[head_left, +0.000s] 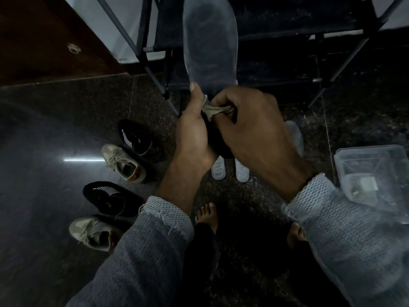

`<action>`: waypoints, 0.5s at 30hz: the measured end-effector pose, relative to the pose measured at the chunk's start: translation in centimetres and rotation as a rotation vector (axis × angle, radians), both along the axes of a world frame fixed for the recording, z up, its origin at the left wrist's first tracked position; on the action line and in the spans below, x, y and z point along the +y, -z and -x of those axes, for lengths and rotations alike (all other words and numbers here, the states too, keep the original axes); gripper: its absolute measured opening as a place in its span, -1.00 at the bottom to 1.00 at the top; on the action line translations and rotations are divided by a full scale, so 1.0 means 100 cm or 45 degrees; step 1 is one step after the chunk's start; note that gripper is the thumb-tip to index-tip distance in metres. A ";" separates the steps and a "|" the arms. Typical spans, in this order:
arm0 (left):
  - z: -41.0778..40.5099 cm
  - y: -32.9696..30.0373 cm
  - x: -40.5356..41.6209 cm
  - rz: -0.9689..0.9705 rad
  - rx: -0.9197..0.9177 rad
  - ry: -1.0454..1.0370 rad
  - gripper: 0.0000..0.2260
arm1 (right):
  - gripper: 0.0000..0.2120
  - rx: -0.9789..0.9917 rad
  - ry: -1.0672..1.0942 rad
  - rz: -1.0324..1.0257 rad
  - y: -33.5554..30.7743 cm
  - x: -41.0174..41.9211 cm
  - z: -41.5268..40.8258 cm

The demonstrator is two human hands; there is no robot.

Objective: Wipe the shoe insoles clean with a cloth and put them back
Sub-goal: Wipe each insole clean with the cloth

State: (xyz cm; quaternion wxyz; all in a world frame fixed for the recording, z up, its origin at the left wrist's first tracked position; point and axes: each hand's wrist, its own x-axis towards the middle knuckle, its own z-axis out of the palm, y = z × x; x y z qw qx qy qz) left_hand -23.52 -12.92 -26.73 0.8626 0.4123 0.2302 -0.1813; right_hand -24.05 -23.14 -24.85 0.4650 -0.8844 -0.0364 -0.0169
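Note:
A pale grey insole [210,38] stands upright in front of me, its toe end at the top of the view. My left hand [194,131] grips its lower end, thumb up along its left edge. My right hand [254,122] is curled round a crumpled greenish cloth [215,109] pressed against the insole's heel part. Two black shoes with white stripes [137,140] [108,198] and two beige sneakers [124,162] [93,231] lie on the floor at the left. More pale insoles [241,169] [218,170] [295,136] lie on the floor below my hands.
A dark metal-framed rack [287,36] stands ahead. A clear plastic container [374,173] sits on the floor at the right. A wooden door [44,36] fills the upper left. My bare feet [208,216] stand on the dark polished floor.

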 end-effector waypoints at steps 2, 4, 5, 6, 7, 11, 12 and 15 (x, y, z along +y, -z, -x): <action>-0.004 0.003 -0.001 0.085 -0.098 0.022 -0.47 | -0.92 -0.012 0.022 0.009 0.002 -0.003 -0.002; -0.007 0.009 -0.005 0.084 -0.136 0.053 -0.50 | -0.92 -0.029 0.100 0.017 0.005 -0.014 -0.008; -0.009 0.014 -0.005 0.083 -0.145 0.064 -0.52 | -0.92 -0.033 0.144 0.019 0.006 -0.019 -0.011; -0.009 0.016 -0.003 0.099 -0.145 0.078 -0.53 | -0.92 -0.036 0.177 0.019 0.007 -0.024 -0.014; -0.009 0.018 -0.001 0.101 -0.128 0.086 -0.53 | -0.93 -0.037 0.196 0.014 0.007 -0.028 -0.016; -0.012 0.016 -0.003 0.062 -0.102 0.071 -0.51 | -0.94 0.010 0.190 -0.077 0.010 -0.031 -0.019; -0.011 0.013 -0.005 0.020 -0.103 0.077 -0.50 | -0.93 0.022 0.179 -0.098 0.011 -0.030 -0.019; -0.006 0.010 -0.007 -0.107 -0.077 0.111 -0.50 | -0.95 0.035 0.155 -0.123 0.012 -0.030 -0.020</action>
